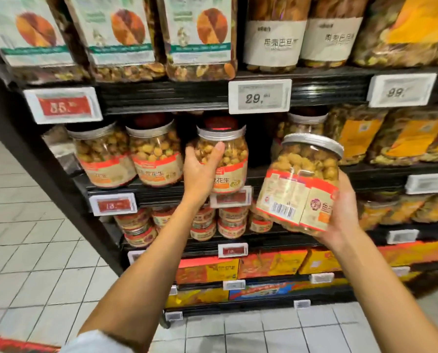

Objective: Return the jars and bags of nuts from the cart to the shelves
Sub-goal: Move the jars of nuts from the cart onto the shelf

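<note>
Shelf tag [260,96] "29", jar [232,161] "花生"

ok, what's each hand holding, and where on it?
The left hand grips the shelf jar around its upper body, below the lid. The right hand holds the tilted jar by its labelled lower part.

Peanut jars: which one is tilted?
The peanut jar in the right hand, barcode showing; the others stand upright on the shelf.
</note>
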A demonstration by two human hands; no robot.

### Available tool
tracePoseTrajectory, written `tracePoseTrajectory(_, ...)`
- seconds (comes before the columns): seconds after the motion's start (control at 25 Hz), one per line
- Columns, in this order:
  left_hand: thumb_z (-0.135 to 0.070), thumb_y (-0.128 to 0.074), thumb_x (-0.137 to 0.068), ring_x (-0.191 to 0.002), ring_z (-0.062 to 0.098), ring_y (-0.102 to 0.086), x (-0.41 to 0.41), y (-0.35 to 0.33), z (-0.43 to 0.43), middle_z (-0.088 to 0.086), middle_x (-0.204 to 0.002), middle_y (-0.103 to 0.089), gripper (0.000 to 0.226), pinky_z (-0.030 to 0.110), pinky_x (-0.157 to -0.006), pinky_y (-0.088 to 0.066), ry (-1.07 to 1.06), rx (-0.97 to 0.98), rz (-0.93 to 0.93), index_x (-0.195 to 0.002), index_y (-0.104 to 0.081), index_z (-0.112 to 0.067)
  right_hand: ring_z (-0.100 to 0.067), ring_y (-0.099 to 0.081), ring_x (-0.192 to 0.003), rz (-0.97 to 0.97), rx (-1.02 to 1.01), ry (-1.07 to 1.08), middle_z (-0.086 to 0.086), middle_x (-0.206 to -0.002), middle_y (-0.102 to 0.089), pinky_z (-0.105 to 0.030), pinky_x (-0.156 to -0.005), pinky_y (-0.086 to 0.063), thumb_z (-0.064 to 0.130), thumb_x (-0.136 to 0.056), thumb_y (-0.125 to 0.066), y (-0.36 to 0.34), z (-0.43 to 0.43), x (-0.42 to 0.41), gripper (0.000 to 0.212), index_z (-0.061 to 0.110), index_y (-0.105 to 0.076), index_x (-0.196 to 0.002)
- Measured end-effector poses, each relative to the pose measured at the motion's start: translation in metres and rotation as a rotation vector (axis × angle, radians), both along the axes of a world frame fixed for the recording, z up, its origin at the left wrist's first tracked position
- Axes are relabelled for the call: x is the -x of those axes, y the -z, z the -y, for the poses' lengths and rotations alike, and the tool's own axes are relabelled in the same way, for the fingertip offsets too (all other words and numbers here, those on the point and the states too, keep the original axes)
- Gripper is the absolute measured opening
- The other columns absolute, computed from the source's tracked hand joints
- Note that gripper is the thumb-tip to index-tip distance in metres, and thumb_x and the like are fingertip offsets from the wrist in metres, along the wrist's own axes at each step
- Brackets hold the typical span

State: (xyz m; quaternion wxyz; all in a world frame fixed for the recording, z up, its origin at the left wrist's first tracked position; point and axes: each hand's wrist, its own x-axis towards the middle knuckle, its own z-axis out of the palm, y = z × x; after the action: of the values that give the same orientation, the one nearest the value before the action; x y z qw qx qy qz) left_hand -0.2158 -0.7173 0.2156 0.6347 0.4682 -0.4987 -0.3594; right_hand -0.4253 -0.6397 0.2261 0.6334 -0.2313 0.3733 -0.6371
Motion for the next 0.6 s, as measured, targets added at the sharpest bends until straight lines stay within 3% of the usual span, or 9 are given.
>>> tracePoseTrajectory(0.08, -0.034, -0.063, -0.087, -0.093, 0.000, -0.059, -0.001, 0.002, 0.009, -0.002, -0.103, -0.062, 0.040, 0.009, -0.077, -0.046, 0.012, -0.038, 0.036, -0.116, -0.045, -0.014, -0.022, -0.070, -0.082, -0.016, 0.011, 0.026, -0.003, -0.089, -0.074, -0.039, -0.079, -0.056, 0.050, -0.091, -0.043, 0.000, 0.005, -0.001, 0.041, 0.023, -0.073, -0.086)
tracePoseTrajectory(0.16, -0.042, -0.061, -0.086, -0.110, 0.012, -0.056, -0.003, -0.004, 0.011, 0.001, -0.118, -0.058, 0.050, 0.021, -0.091, -0.043, 0.027, -0.103, 0.105, -0.124, -0.041, -0.016, -0.021, -0.072, -0.081, -0.043, 0.016, 0.066, -0.003, -0.091, -0.075, -0.037, -0.072, -0.058, 0.051, -0.092, -0.042, 0.000, 0.009, -0.002, 0.041, 0.024, -0.073, -0.090)
tracePoseTrajectory(0.24, -0.048, -0.052, -0.089, -0.122, 0.013, -0.045, -0.003, -0.011, 0.000, 0.006, -0.134, -0.049, 0.063, 0.020, -0.096, -0.032, -0.039, -0.173, 0.224, -0.136, -0.034, -0.010, -0.020, -0.072, -0.082, -0.076, 0.025, 0.093, -0.003, -0.093, -0.075, -0.035, -0.068, -0.058, 0.051, -0.093, -0.040, -0.002, 0.010, -0.004, 0.040, 0.024, -0.069, -0.098)
tracePoseTrajectory(0.36, -0.044, -0.040, -0.096, -0.123, 0.008, -0.042, 0.009, -0.004, -0.049, 0.005, -0.135, -0.049, 0.050, 0.013, -0.095, -0.029, -0.268, -0.075, 0.251, -0.134, -0.044, -0.012, -0.014, -0.072, -0.075, -0.159, 0.035, 0.133, 0.002, -0.082, -0.076, -0.026, -0.058, -0.056, 0.051, -0.095, -0.037, -0.006, 0.012, -0.006, 0.040, 0.027, -0.069, -0.089)
tracePoseTrajectory(0.4, -0.043, -0.039, -0.097, -0.119, 0.008, -0.048, 0.016, -0.003, -0.067, 0.000, -0.127, -0.055, 0.041, 0.014, -0.096, -0.034, -0.266, -0.020, 0.219, -0.126, -0.052, -0.017, -0.014, -0.072, -0.076, -0.204, 0.027, 0.152, 0.004, -0.080, -0.075, -0.026, -0.061, -0.056, 0.052, -0.095, -0.037, -0.008, 0.014, -0.008, 0.040, 0.027, -0.068, -0.089)
tracePoseTrajectory(0.48, -0.047, -0.033, -0.093, -0.113, 0.003, -0.053, 0.038, -0.007, -0.090, -0.008, -0.119, -0.060, 0.039, 0.020, -0.099, -0.040, -0.059, -0.001, 0.144, -0.116, -0.058, -0.027, -0.015, -0.070, -0.087, -0.332, 0.013, 0.222, 0.008, -0.080, -0.074, -0.029, -0.074, -0.054, 0.052, -0.094, -0.038, -0.012, 0.019, -0.015, 0.037, 0.026, -0.064, -0.089)
tracePoseTrajectory(0.52, -0.051, -0.029, -0.092, -0.116, -0.001, -0.051, 0.051, -0.009, -0.095, -0.010, -0.124, -0.058, 0.047, 0.018, -0.100, -0.039, 0.059, -0.026, 0.118, -0.122, -0.056, -0.027, -0.015, -0.067, -0.093, -0.393, 0.026, 0.269, 0.009, -0.083, -0.072, -0.030, -0.079, -0.052, 0.048, -0.095, -0.039, -0.015, 0.022, -0.020, 0.035, 0.024, -0.063, -0.088)
tracePoseTrajectory(0.6, -0.062, -0.022, -0.091, -0.123, -0.005, -0.039, 0.074, -0.015, -0.090, -0.011, -0.138, -0.044, 0.066, 0.008, -0.103, -0.027, 0.059, -0.059, 0.152, -0.139, -0.039, -0.021, -0.015, -0.063, -0.099, -0.498, 0.113, 0.328, 0.009, -0.089, -0.068, -0.031, -0.088, -0.049, 0.043, -0.096, -0.036, -0.022, 0.026, -0.031, 0.035, 0.025, -0.064, -0.085)
